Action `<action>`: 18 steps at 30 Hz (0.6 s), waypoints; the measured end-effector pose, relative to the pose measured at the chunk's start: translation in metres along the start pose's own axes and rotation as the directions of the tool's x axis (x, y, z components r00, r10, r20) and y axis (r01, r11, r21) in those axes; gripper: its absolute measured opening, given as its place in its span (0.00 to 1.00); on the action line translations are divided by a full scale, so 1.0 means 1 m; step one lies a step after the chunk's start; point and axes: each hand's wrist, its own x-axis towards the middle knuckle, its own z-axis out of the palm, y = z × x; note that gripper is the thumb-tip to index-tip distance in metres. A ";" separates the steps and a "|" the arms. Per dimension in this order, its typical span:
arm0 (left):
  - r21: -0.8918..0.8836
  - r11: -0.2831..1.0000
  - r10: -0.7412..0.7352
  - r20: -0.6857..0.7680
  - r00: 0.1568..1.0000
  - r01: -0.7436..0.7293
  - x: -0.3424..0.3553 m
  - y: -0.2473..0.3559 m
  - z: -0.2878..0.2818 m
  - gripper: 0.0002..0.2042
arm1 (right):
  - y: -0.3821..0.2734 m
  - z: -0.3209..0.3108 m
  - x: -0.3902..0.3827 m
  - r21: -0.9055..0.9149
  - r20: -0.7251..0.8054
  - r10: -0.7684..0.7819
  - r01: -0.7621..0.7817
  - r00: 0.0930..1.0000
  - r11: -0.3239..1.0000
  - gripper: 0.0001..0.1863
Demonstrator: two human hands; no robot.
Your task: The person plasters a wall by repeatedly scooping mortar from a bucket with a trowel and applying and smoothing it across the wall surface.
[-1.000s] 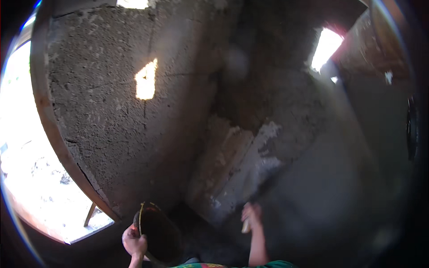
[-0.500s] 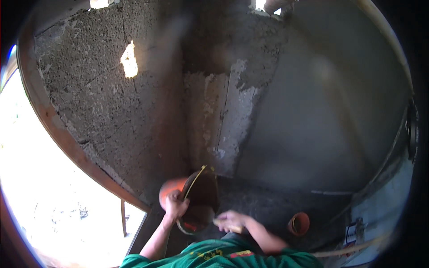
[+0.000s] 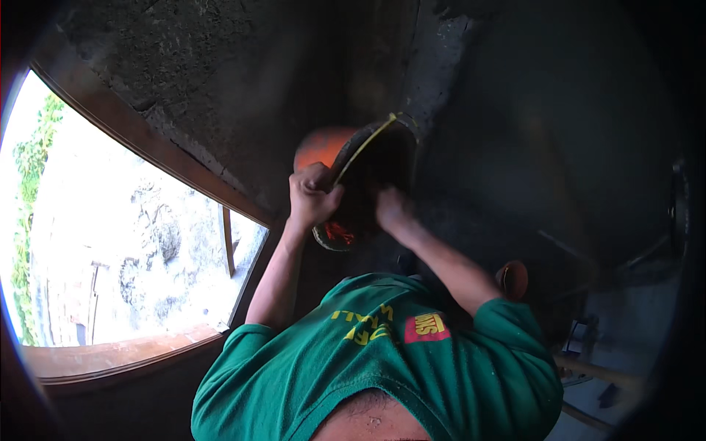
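An orange bucket (image 3: 318, 149) hangs tilted before me, its dark mouth turned to the right. A yellow strip, perhaps the handle, runs along its rim. My left hand (image 3: 312, 195) is closed on the rim at the near left side. My right hand (image 3: 395, 211) reaches into the mouth; its fingers are lost in shadow and blur, so whatever it may hold is hidden. Dark residue coats the inside, with some bright red showing near the lower rim.
A small reddish-brown pot or bucket (image 3: 513, 279) stands right of my right arm. Left is a bright wood-framed opening (image 3: 125, 345). A rough wall (image 3: 198, 81) rises ahead, a smoother grey one (image 3: 529, 95) at right. Pale poles (image 3: 599, 371) lie at lower right.
The bucket and both hands now sit higher in the view. My right hand, earlier outside the bucket with a pale object in it, has gone into the bucket's mouth.
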 end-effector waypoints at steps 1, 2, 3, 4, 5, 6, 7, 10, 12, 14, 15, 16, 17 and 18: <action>-0.036 0.999 -0.028 0.000 1.000 0.028 0.002 0.003 -0.003 0.11 | -0.002 0.019 0.000 -0.096 0.024 -0.055 0.057 0.998 0.994 0.16; 0.024 0.997 -0.071 -0.019 0.997 0.071 -0.004 -0.003 -0.011 0.11 | -0.024 0.001 -0.012 0.083 0.158 0.042 -0.056 0.986 0.995 0.15; 0.063 0.987 -0.144 -0.034 0.989 0.146 -0.007 -0.002 -0.019 0.10 | -0.030 -0.017 -0.017 0.030 0.330 -0.069 0.062 0.942 0.998 0.16; 0.074 0.986 -0.138 -0.108 0.985 0.146 -0.014 -0.006 -0.026 0.11 | -0.032 -0.036 -0.015 0.062 0.411 -0.107 0.089 0.905 0.994 0.17; 0.073 0.980 -0.177 -0.085 0.981 0.183 -0.013 0.006 -0.028 0.10 | -0.026 -0.041 -0.009 0.097 0.353 -0.038 0.004 0.935 0.995 0.17; 0.108 0.978 -0.173 -0.078 0.982 0.181 -0.019 0.007 -0.028 0.11 | -0.023 -0.041 -0.006 0.137 0.299 0.032 -0.076 0.954 0.988 0.19; 0.118 0.976 -0.179 -0.055 0.982 0.184 -0.023 0.011 -0.028 0.11 | -0.024 -0.029 -0.003 0.124 0.286 0.051 -0.090 0.957 0.988 0.19; 0.147 0.982 -0.113 -0.050 0.992 0.119 -0.032 0.015 -0.027 0.11 | -0.022 0.049 -0.001 -0.006 0.055 -0.077 0.078 0.995 0.997 0.18; 0.174 0.977 -0.121 -0.040 0.992 0.126 -0.036 0.008 -0.034 0.11 | -0.022 0.097 -0.001 0.000 -0.124 -0.366 0.369 0.922 0.930 0.14; 0.166 0.972 -0.154 -0.084 0.985 0.166 -0.044 -0.001 -0.038 0.10 | -0.021 0.002 -0.001 0.192 0.007 -0.315 0.308 0.949 0.932 0.14; 0.174 0.966 -0.176 -0.102 0.979 0.192 -0.049 0.002 -0.041 0.10 | -0.019 -0.039 -0.010 0.381 0.157 -0.266 0.190 0.951 0.905 0.15; 0.169 0.961 -0.200 -0.116 0.973 0.217 -0.045 0.008 -0.042 0.10 | -0.009 -0.050 -0.011 0.352 0.085 -0.139 0.101 0.987 0.930 0.17; 0.171 0.955 -0.224 -0.119 0.967 0.242 -0.041 0.010 -0.044 0.09 | 0.007 -0.046 -0.012 0.180 0.012 -0.052 0.049 0.999 0.982 0.16; 0.176 0.960 -0.202 -0.112 0.973 0.219 -0.041 0.006 -0.042 0.09 | 0.015 -0.047 -0.019 0.032 0.024 -0.138 0.137 0.990 0.990 0.14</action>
